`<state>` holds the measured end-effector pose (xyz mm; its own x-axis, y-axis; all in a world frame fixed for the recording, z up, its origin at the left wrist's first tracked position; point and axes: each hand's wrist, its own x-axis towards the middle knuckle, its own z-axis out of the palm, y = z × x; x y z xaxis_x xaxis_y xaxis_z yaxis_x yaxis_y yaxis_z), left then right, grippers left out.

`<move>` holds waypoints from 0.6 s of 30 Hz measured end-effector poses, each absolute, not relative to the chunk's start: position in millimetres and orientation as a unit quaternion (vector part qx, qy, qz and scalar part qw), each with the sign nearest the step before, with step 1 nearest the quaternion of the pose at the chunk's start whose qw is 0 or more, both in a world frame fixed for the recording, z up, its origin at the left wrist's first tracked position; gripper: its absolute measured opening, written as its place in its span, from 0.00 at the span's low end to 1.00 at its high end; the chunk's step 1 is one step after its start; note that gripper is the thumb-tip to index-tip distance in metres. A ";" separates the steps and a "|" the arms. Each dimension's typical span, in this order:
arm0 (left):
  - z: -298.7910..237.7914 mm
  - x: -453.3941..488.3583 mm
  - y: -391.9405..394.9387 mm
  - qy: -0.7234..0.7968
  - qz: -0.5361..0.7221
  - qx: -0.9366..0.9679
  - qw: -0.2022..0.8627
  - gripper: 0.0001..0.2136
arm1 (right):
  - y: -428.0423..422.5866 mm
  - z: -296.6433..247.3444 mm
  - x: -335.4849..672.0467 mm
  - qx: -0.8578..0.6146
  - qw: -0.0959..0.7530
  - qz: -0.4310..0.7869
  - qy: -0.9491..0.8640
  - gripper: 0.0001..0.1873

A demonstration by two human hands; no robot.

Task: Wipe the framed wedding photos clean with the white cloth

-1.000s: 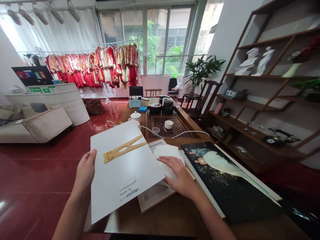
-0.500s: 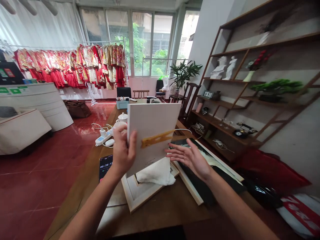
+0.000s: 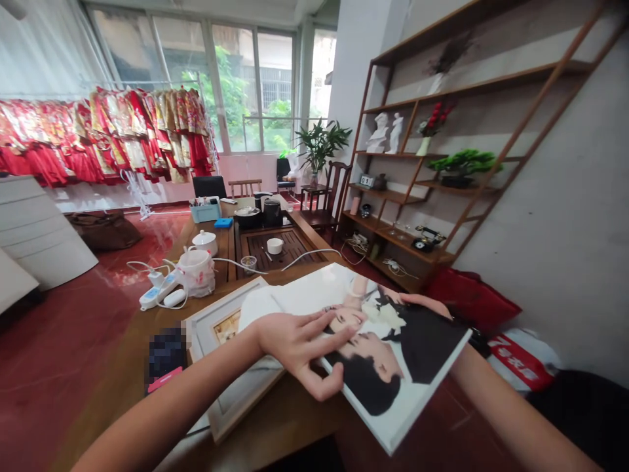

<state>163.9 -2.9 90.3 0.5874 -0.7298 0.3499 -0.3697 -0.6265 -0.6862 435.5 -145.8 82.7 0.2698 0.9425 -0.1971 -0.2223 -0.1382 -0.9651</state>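
Observation:
A thick white-edged photo panel (image 3: 413, 341), printed with a couple in wedding clothes, is tilted in front of me. My right hand (image 3: 427, 305) grips it from behind at the right edge; most of that hand is hidden. Across the printed face lies my left hand (image 3: 299, 347), fingers stretched and apart, with the thumb bent near the lower left edge. To the left, partly under my left forearm, a pale wooden picture frame (image 3: 246, 403) rests on the table. White cloth (image 3: 255, 305) covers part of that frame.
A power strip (image 3: 160, 295), a wrapped cup (image 3: 196, 272) and a lidded white cup (image 3: 205, 242) stand on the wooden table's left side. Beyond are a tea tray (image 3: 295, 255) with a small bowl (image 3: 275, 246). A shelf unit (image 3: 393, 226) stands right; clothes (image 3: 162, 131) hang behind.
The panel, held upright by my left hand with a white side showing, now appears turned to its photo side, lower and further right in my right hand. The view has swung right.

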 end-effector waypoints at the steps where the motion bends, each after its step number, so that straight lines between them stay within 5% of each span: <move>1: 86.2 169.1 -0.6 0.334 -0.292 -0.851 0.282 0.09 | -149.9 80.7 442.5 -0.557 0.559 0.521 -0.326 0.13; 18: 33.0 236.1 24.4 0.330 -0.196 -0.884 0.266 0.12 | -83.4 16.1 516.1 -0.715 0.414 0.383 -0.414 0.32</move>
